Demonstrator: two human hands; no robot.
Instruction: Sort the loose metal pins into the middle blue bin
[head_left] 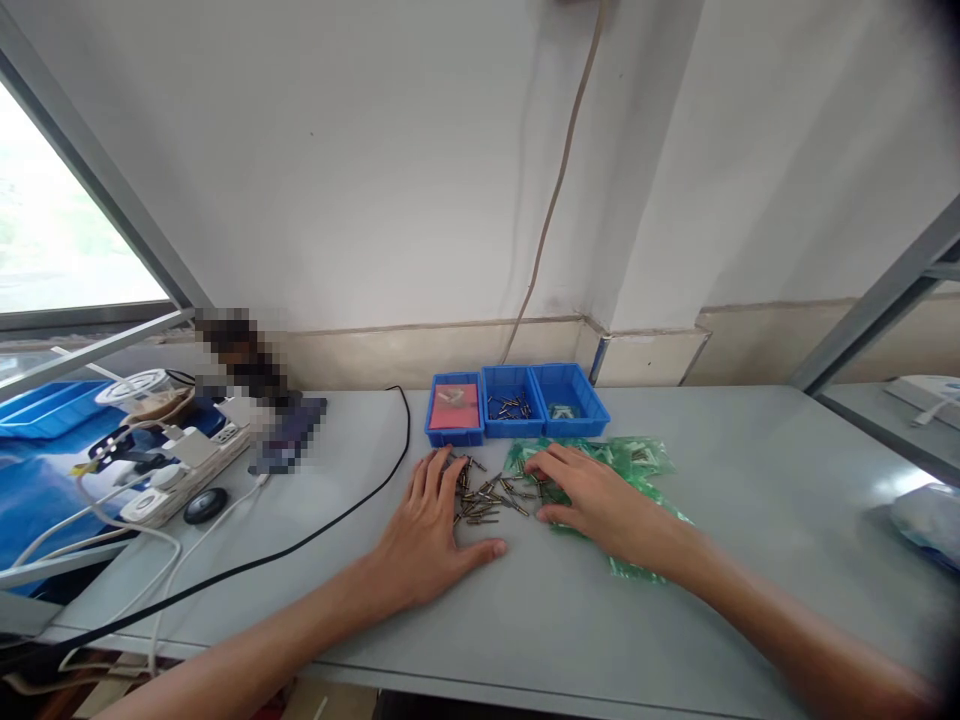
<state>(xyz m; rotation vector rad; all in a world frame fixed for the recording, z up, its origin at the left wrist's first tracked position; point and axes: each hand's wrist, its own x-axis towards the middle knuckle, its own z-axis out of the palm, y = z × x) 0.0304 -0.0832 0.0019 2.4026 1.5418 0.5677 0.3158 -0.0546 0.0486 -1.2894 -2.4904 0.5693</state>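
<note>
A loose pile of small brass-coloured metal pins (484,497) lies on the grey table between my hands. My left hand (427,535) rests at the pile's left side, its thumb stretched out and its fingers spread. On the right, my right hand (592,495) curves around the pile's edge, with a gap between thumb and fingers. Some pins stand close to its fingertips, and I see none clearly gripped. Beneath and behind that hand are green plastic bags (637,455), some with small parts inside.
Behind the pile stand three blue bins: a left bin (455,437) with a red sheet, a middle bin (513,428) with dark pins, and a right bin (574,428) with small packets. A black cable (300,545) crosses the table's left side, near a power strip (161,495).
</note>
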